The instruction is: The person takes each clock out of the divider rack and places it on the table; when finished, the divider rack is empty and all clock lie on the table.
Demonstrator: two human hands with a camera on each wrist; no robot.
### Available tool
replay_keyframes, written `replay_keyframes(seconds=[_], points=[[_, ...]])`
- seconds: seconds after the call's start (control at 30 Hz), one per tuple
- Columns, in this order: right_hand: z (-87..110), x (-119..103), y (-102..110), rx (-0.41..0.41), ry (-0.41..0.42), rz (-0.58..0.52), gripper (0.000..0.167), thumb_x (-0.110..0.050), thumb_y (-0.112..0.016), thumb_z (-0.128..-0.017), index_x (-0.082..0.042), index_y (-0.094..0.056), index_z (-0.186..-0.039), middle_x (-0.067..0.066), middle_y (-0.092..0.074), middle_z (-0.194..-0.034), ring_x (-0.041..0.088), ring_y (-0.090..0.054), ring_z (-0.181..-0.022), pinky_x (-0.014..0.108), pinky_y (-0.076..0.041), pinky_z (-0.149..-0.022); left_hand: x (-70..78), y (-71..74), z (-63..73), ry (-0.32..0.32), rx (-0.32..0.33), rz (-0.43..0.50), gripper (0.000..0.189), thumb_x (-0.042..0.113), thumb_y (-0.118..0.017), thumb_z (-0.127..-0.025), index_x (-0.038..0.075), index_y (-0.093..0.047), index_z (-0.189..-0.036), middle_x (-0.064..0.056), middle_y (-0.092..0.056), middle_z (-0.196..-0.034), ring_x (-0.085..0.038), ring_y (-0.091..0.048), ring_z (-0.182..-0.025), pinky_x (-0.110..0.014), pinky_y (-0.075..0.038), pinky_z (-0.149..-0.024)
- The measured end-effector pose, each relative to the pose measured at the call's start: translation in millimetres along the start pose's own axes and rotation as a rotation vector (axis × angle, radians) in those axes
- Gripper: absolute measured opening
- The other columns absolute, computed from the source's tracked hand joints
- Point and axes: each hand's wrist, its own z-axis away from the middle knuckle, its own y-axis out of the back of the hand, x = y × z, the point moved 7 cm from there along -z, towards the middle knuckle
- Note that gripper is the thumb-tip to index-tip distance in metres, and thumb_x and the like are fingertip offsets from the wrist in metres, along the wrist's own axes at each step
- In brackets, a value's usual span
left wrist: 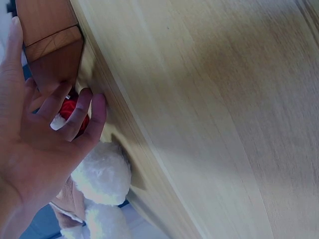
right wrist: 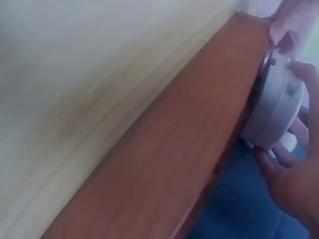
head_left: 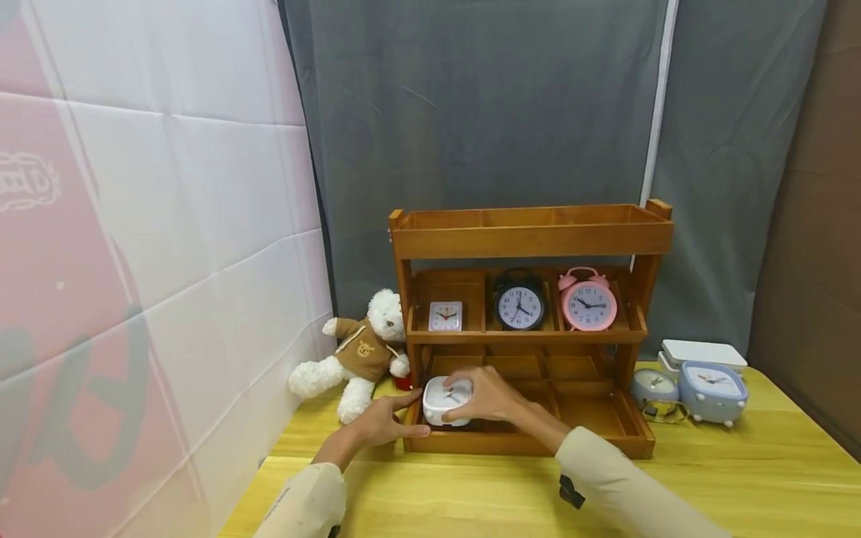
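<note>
In the head view, my right hand (head_left: 489,396) is pinching the white clock (head_left: 437,396) at the bottom-left front compartment of the wooden rack (head_left: 531,243); my left hand (head_left: 382,424) is resting at its corner. In the left wrist view, those fingers are lying loosely spread, holding nothing, near a plush bear (left wrist: 102,174). In the right wrist view, my fingers are curling round the tilted clock's edges.
</note>
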Motion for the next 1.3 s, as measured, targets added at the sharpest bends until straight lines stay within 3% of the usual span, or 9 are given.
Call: replay_keyframes(seconds=[0.13,0.23,0.43,0.7,1.07,1.3], points=[[5.6,-5,14,0.036,0.022,-0.017,0.052,-0.043,-0.095,-0.071,-0.015,-0.08,-0.113,0.005,-0.076,-0.12,0.024,-0.07,-0.111,0.034,-0.056,-0.092,1.0,0.4,-0.1,-0.012,0.0,0.005,0.084,0.042,-0.084,-0.089,0.008,-0.047,-0.157,-0.026,-0.053,-0.149,-0.024,-0.071,-0.101,-0.05,-0.055,-0.096],[11.6,-9,23,0.062,0.048,-0.009,0.053,-0.043,-0.096,-0.07,-0.015,-0.08,-0.112,0.007,-0.075,-0.121,0.027,-0.07,-0.113,0.04,-0.056,-0.096,1.2,0.6,0.5,-0.014,-0.001,0.018,0.085,0.041,-0.084,-0.089,0.005,-0.047,-0.156,-0.029,-0.052,-0.149,-0.029,-0.071,-0.105,-0.053,-0.054,-0.098],[27.4,-12,38,0.1,0.09,0.02,0.053,-0.045,-0.096,-0.07,-0.016,-0.08,-0.111,0.011,-0.074,-0.126,0.029,-0.068,-0.117,0.046,-0.054,-0.102,1.7,-0.3,0.7,-0.026,-0.009,0.03,0.085,0.04,-0.084,-0.089,0.004,-0.046,-0.156,-0.03,-0.051,-0.149,-0.026,-0.07,-0.103,-0.053,-0.053,-0.099],[51.7,-16,60,0.132,0.137,0.057,0.049,-0.048,-0.093,-0.073,-0.019,-0.08,-0.11,0.009,-0.073,-0.127,0.027,-0.068,-0.118,0.047,-0.055,-0.1,2.4,-0.4,0.8,-0.048,-0.011,0.036,0.085,0.04,-0.083,-0.09,0.0,-0.046,-0.155,-0.032,-0.05,-0.149,-0.02,-0.069,-0.098,-0.052,-0.054,-0.098],[81.5,-9,88,0.134,0.109,0.034,0.047,-0.047,-0.093,-0.075,-0.023,-0.079,-0.113,0.008,-0.07,-0.132,0.029,-0.066,-0.122,0.051,-0.055,-0.099,0.2,-2.3,-0.3,-0.054,-0.022,0.075,0.086,0.039,-0.082,-0.091,-0.001,-0.043,-0.156,-0.033,-0.047,-0.151,-0.034,-0.069,-0.11,-0.057,-0.051,-0.1],[102.3,1,110,0.175,0.097,0.052,0.047,-0.046,-0.094,-0.074,-0.023,-0.079,-0.113,0.008,-0.069,-0.134,0.031,-0.064,-0.125,0.053,-0.055,-0.099,-0.1,-2.1,-0.1,-0.032,-0.035,0.101,0.086,0.039,-0.082,-0.091,0.001,-0.042,-0.157,-0.033,-0.044,-0.153,-0.037,-0.069,-0.112,-0.055,-0.052,-0.099]])
